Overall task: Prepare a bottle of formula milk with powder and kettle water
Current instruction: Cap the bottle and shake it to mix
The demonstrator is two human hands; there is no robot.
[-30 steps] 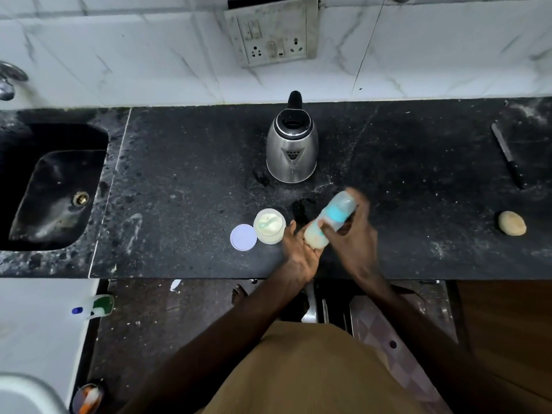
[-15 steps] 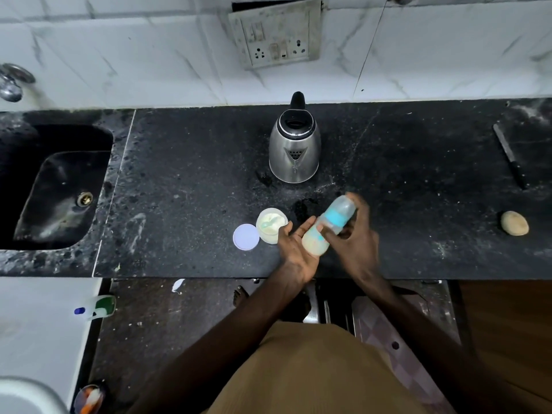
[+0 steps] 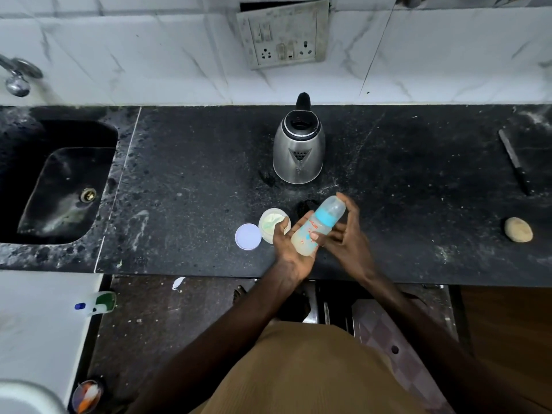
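A baby bottle (image 3: 316, 227) with a blue collar and a clear cap lies tilted between my palms, holding cloudy milk. My left hand (image 3: 291, 249) presses flat against its lower side with straight fingers. My right hand (image 3: 346, 234) touches the upper side, fingers extended along the cap and body. An open round tub of white powder (image 3: 270, 224) stands just left of my left hand, with its white lid (image 3: 248, 236) lying beside it. The steel kettle (image 3: 298, 144) stands behind, lid closed, spout toward me.
A black sink (image 3: 59, 186) is set into the counter at the left, a tap (image 3: 18, 76) above it. A knife (image 3: 515, 161) and a round potato (image 3: 518, 230) lie at the far right. A wall socket (image 3: 283, 34) sits above the kettle.
The bottle has been rolling between my palms; my right hand slid slightly forward and my left hand shifted back along it. The camera view drifted a little.
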